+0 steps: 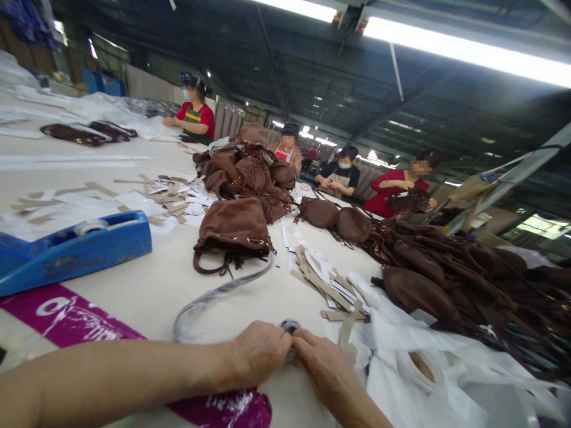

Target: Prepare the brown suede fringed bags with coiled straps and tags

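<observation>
On the near side of the desk (pixel 163 288), the left hand (pixel 261 351) and right hand (pixel 328 362) seem to pinch the plastic-wrapped strap (pixel 214 295); the brown bag (pixel 234 226) lies just beyond. Pulling hard could drag the bag askew.

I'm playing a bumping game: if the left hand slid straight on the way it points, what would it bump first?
Probably the right hand. Its fingertips are right beside those of the left hand, but I can't tell whether they already touch.
</observation>
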{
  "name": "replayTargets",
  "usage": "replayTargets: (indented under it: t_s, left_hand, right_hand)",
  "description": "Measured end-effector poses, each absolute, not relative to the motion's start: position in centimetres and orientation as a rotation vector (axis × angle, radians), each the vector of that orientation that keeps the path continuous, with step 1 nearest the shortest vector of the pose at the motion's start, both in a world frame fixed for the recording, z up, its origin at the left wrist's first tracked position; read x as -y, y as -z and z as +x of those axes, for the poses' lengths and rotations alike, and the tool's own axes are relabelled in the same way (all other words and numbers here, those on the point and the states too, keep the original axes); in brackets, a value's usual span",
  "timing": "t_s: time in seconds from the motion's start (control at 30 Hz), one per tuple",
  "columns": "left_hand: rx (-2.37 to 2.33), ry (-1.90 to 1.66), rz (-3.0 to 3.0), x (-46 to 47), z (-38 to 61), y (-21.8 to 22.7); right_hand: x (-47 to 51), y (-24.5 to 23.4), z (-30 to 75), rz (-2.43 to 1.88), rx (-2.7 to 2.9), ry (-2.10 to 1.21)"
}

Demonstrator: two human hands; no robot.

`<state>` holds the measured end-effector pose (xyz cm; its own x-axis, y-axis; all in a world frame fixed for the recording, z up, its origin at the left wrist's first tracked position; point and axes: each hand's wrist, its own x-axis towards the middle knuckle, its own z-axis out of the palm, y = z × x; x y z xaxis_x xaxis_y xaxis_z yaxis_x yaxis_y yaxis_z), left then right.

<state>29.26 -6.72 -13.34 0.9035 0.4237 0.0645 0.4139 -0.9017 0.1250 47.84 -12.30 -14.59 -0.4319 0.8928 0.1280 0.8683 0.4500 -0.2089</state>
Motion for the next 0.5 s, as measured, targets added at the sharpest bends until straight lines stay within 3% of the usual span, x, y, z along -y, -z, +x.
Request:
replayTargets:
  t_s: [0.27,0.5]
  left_hand:
    - [-0.486,-0.13,3.06,6.0,28.1,12.5]
    - [-0.679,-0.113,2.959,7.5,29.6,13.1]
  right_hand:
    - [12.7,14.4,48.4,-1.372,2.519,-0.299]
    - [12.4,14.7,47.4,-1.66,2.367,-0.302]
